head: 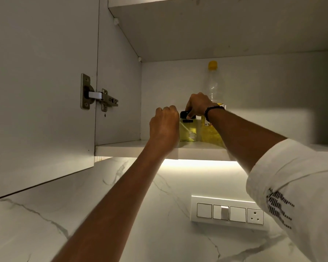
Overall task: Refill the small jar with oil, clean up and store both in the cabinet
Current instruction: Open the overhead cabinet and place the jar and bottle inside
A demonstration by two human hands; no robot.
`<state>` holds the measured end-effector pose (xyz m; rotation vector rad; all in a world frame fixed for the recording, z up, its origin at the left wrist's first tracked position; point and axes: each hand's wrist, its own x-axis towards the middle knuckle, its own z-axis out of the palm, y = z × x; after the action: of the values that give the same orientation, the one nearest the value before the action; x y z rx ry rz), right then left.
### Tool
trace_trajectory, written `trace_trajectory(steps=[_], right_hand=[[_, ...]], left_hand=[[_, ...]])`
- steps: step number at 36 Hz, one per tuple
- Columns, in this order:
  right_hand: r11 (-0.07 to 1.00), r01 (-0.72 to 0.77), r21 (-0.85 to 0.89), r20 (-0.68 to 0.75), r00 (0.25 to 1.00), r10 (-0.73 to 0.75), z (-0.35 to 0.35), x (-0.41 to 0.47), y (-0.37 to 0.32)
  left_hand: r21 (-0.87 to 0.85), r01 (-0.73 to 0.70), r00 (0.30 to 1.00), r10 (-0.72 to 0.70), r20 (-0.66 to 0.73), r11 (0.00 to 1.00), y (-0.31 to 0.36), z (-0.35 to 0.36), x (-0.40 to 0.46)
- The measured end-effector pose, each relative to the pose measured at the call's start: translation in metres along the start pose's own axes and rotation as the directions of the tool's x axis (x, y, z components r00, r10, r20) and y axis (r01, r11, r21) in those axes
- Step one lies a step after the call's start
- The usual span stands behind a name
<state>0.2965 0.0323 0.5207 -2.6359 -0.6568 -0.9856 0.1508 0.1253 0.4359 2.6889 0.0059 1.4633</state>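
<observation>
Storing step: the right hand is curling its fingers over the jar lid inside the cabinet, bottle just behind; the left hand, apparently gripping the jar's side, is steadying it. Next: letting go, shutting the door.

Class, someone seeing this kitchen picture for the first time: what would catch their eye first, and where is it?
Two bare arms reach up into an open cabinet, the left hand and right hand on a small jar of yellow oil. Right of it stands a tall bottle with a yellow cap. Below, a lit strip glows over a switch panel.
</observation>
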Motion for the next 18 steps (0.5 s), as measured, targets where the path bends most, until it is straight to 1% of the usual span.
trace_trajectory(steps=[5,10,12,14,16,18], right_hand=[[1.0,0.02,-0.015,-0.02,1.0,-0.02,0.004,-0.005,0.0],[0.997,0.077,-0.004,-0.147,0.986,-0.077,-0.013,-0.022,-0.004],[0.995,0.102,0.007,-0.206,0.974,-0.098,-0.024,-0.034,-0.008],[0.993,0.116,0.021,-0.258,0.96,-0.107,-0.036,-0.053,-0.011],[0.99,0.122,0.073,-0.327,0.941,-0.092,-0.047,-0.073,-0.013],[0.982,0.135,0.132,-0.403,0.912,-0.071,-0.058,-0.098,-0.017]], left_hand=[[-0.002,0.004,1.0,-0.004,0.001,1.0,0.0,0.001,0.001],[-0.074,-0.014,0.999,0.011,-0.038,0.997,0.001,0.001,0.002],[-0.135,-0.026,0.995,0.013,-0.098,0.99,0.003,-0.001,0.001],[-0.207,-0.069,0.98,0.027,-0.198,0.976,0.005,-0.006,0.0],[-0.279,-0.113,0.956,0.028,-0.292,0.954,0.006,-0.009,-0.004],[-0.339,-0.142,0.934,0.013,-0.356,0.93,0.01,-0.015,-0.012]])
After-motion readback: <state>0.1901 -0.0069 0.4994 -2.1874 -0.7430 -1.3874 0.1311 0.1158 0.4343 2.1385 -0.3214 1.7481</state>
